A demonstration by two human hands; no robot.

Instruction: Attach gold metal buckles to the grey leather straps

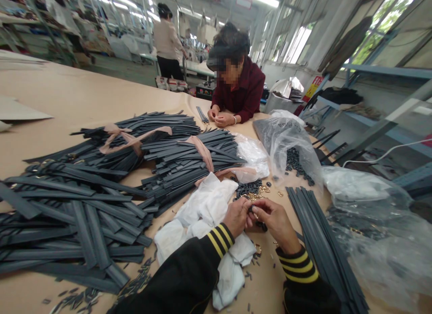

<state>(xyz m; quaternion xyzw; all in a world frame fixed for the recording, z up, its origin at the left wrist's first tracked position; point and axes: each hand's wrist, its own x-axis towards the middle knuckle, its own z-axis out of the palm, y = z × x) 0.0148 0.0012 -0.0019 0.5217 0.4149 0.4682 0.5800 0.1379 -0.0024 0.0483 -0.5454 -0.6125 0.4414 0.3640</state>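
Note:
My left hand [235,216] and my right hand [276,222] meet over the table, fingers pinched together. Between their fingertips is a small dark loop-like piece [251,209], with a bit of gold metal beside it; fingers partly hide both. Just beyond my hands lies a pile of gold buckles [258,196], along with many small black pieces [249,187]. A crumpled white cloth [202,208] spreads under and beside my left wrist. To the right of my right hand, a stack of long dark straps [317,233] lies lengthwise.
Loose dark straps [84,233] cover the left of the table [135,91], with tied strap bundles [199,156] behind. Clear plastic bags [374,242] lie at the right; another bag [283,138] holds small black pieces. A co-worker [241,86] leans on the far edge, hands together.

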